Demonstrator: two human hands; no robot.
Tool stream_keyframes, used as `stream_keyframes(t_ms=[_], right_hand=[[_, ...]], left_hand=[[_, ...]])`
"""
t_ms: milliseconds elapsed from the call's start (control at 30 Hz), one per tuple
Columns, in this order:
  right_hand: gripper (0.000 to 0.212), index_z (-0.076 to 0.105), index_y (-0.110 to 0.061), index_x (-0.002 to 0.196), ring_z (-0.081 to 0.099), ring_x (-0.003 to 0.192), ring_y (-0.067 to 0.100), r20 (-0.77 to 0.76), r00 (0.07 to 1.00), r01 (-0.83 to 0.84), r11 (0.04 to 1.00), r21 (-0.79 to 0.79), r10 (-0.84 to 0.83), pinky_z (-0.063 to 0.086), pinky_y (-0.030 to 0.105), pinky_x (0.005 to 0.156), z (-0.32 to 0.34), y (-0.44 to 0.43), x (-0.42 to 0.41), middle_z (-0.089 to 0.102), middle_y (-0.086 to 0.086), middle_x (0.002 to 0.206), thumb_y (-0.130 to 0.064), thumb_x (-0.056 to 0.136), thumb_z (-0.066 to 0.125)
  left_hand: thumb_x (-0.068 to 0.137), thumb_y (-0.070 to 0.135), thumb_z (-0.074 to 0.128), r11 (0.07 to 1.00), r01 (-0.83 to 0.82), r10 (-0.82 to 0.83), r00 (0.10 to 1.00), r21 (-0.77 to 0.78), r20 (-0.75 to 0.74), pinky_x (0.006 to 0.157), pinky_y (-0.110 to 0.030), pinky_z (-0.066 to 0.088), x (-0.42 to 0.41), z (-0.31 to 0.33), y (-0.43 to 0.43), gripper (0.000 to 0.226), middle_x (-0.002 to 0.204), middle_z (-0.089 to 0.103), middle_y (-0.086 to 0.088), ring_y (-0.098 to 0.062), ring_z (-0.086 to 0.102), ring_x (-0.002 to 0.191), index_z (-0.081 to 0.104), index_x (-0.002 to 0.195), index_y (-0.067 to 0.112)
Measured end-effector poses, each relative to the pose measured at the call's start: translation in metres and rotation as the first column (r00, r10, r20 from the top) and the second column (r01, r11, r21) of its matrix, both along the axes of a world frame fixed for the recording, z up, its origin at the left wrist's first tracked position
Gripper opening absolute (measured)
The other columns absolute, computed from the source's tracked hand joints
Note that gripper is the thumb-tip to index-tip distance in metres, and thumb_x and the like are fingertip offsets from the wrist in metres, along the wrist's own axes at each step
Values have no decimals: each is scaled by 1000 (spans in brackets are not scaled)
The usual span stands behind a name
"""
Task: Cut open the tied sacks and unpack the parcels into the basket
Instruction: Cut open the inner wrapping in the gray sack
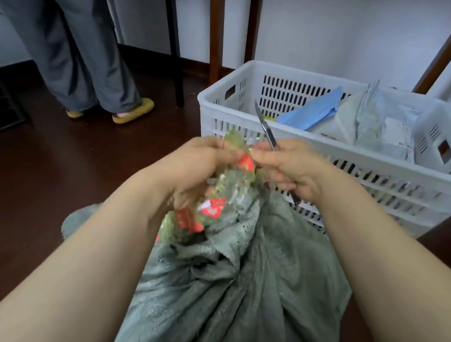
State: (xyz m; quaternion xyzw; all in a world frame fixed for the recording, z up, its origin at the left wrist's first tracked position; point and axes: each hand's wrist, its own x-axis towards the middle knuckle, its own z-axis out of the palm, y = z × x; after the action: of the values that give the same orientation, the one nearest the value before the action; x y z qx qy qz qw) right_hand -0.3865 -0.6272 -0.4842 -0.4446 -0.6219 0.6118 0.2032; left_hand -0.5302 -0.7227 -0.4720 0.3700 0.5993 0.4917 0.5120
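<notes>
Dark wooden floor (52, 169), white wall (345, 30).

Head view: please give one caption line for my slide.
Left hand grips the taped neck of the grey sack; right hand holds a knife blade-up; white basket with parcels behind.

Sack (248, 284) before basket (227, 87); parcels (363, 121) in basket.

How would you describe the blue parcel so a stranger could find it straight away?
Find the white slatted basket on the dark floor. Inside it, toward the left, lies the blue parcel, slanting up toward the back wall. It is the only blue one; the parcels to its right are pale grey or whitish.
</notes>
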Motion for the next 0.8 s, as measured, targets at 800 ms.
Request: stream_keyframes(t_ms=[800], right_hand=[[15,60,-12,86,39,42,4,-21,977,209,949,235,-210,32,17,37,18,-7,1,57,0,72,0,78,65]], left_hand=[[88,-4,58,990,-138,138,983,16,-122,58,-31,52,-29,-16,0,18,83,66,-19,-26,58,66,69,100,4]])
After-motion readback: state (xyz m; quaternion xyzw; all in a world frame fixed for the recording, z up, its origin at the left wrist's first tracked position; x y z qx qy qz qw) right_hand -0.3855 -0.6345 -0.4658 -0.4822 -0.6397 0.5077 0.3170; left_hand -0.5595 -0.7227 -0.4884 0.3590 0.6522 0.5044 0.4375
